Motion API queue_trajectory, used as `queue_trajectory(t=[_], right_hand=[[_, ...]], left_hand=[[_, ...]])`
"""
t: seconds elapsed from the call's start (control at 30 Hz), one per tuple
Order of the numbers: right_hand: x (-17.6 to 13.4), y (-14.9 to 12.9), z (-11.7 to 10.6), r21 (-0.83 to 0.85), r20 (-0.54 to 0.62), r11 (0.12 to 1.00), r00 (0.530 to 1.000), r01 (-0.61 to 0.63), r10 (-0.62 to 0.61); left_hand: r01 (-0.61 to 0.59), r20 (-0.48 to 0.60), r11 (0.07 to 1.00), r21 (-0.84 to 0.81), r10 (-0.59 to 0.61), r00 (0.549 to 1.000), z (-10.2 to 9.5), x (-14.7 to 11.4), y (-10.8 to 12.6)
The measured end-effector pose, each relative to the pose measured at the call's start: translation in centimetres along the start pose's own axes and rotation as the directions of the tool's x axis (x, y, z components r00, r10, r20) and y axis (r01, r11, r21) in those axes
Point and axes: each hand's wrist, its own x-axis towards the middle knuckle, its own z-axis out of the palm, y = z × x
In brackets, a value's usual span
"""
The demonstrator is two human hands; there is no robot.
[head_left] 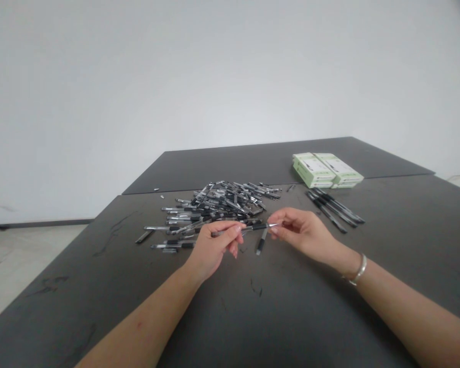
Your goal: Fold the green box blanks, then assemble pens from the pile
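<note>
My left hand point(216, 245) is closed around the barrel of a pen point(258, 226) with a black grip, held roughly level above the table. The pen's silver tip points right, between the thumb and fingers of my right hand point(301, 230), which pinch at it. Whether a small part is also in that pinch cannot be seen. Just below the held pen lies a loose pen part point(260, 243), black and clear. Behind my left hand spreads a big heap of clear and black pens and pen parts point(230, 199), partly covered by the hand.
Several pens point(335, 208) lie side by side to the right, beyond my right hand. Behind them, green and white boxes point(327, 170) are stacked on the dark table point(222, 327). A seam crosses the tabletop, and a pale wall point(230, 76) rises behind it.
</note>
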Motion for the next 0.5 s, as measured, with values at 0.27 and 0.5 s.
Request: queue_trajectory(t=[0.27, 0.5], right_hand=[[-0.01, -0.11, 0.10, -0.199, 0.063, 0.980, 0.997, -0.019, 0.033], [-0.11, 0.07, 0.11, -0.211, 0.001, 0.977, 1.000, 0.016, -0.016]], left_hand=[[0.022, 0.018, 0.999, 0.029, -0.023, 1.000, -0.03, 0.02, -0.18], [0.020, -0.015, 0.999, -0.028, -0.021, 1.000, 0.02, 0.09, 0.01]])
